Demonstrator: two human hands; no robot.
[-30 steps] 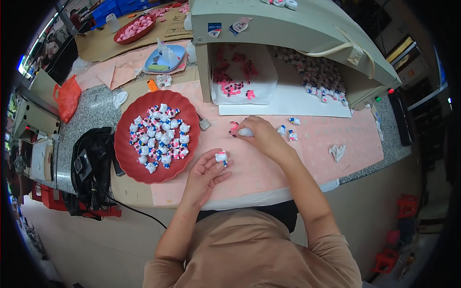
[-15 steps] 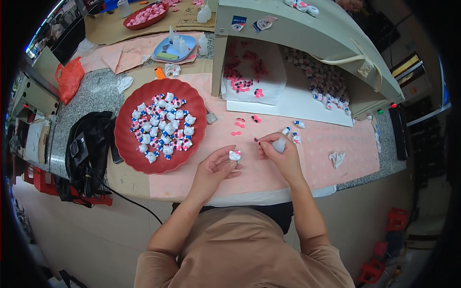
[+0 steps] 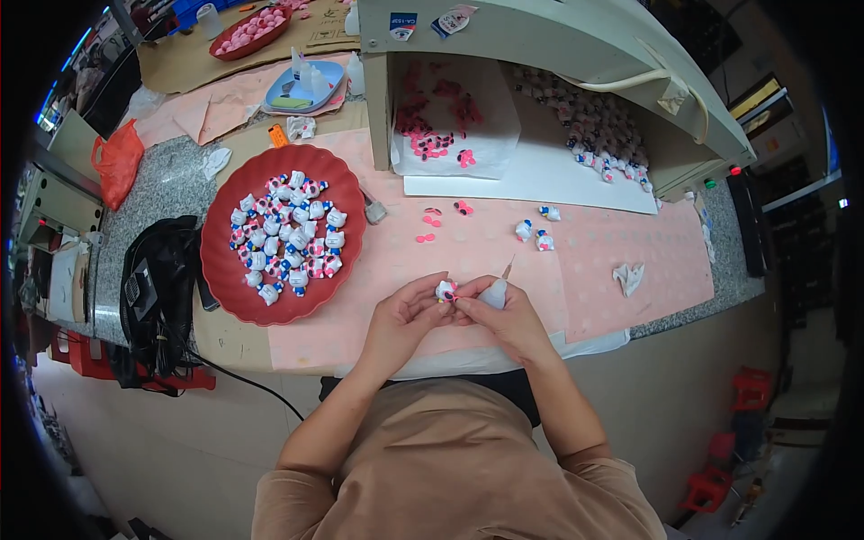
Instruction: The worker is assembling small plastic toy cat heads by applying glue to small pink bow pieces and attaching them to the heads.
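A small white cat-like figurine (image 3: pixel 445 290) with pink and dark details is pinched in the fingertips of my left hand (image 3: pixel 403 317). My right hand (image 3: pixel 509 326) meets it from the right, thumb and forefinger at the figurine's face, where a pink-and-dark piece shows. Tucked in the same right hand is a translucent squeeze bottle (image 3: pixel 493 294) with a thin needle tip pointing up. Beyond the hands, small pink pieces (image 3: pixel 427 238) lie on the pink sheet, one with dark spots (image 3: pixel 463 208). Several white-and-blue figurines (image 3: pixel 525 230) rest farther right.
To the left stands a scalloped red tray (image 3: pixel 220 279) of figurines. A grey open-fronted cabinet (image 3: pixel 375 117) holds a white sheet of pink pieces and rows of figurines. Crumpled tissue (image 3: pixel 628 277) lies right; a blue tray (image 3: pixel 281 101) with bottles sits at the back left.
My right hand has moved left and nearer, bringing a small pink-and-dark piece to the figurine. The figurine's face now shows pink and dark. The whole view has shifted slightly.
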